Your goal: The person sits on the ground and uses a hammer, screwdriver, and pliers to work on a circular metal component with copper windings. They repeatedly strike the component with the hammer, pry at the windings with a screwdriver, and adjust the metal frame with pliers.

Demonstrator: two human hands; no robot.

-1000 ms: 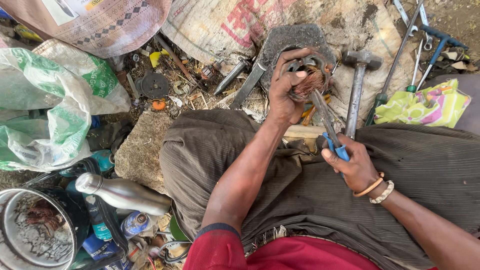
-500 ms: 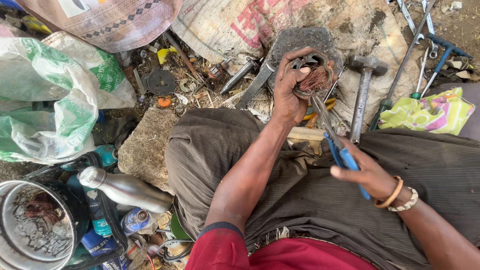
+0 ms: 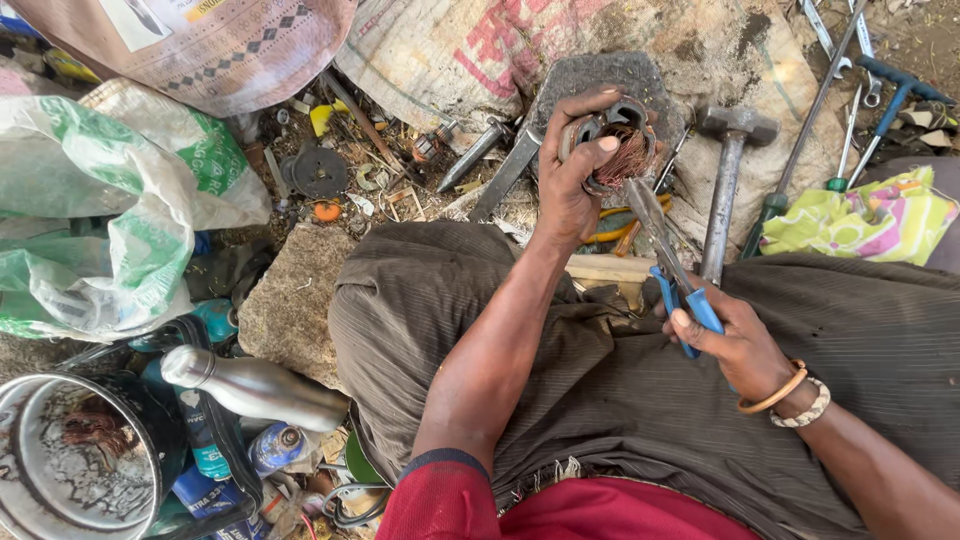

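Dirt ground: bucket (image 3: 40, 400) holds copper scrap; left hand (image 3: 570, 190) grips coil (image 3: 625, 150), right hand (image 3: 730, 335) pliers (image 3: 665, 250).

Open-air scrap-salvage workspace on bare ground. Hammer (image 3: 728, 180), wrenches (image 3: 850, 55) and metal scraps (image 3: 340, 170) lay scattered in the dirt among woven sacks (image 3: 440, 50). A steel bucket (image 3: 45, 470) held copper wire; a flat stone (image 3: 290, 305) served as work surface.

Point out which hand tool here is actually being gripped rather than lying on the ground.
The blue-handled pliers, gripped by the right hand, jaws reaching the copper-wound coil. The hammer lies untouched.
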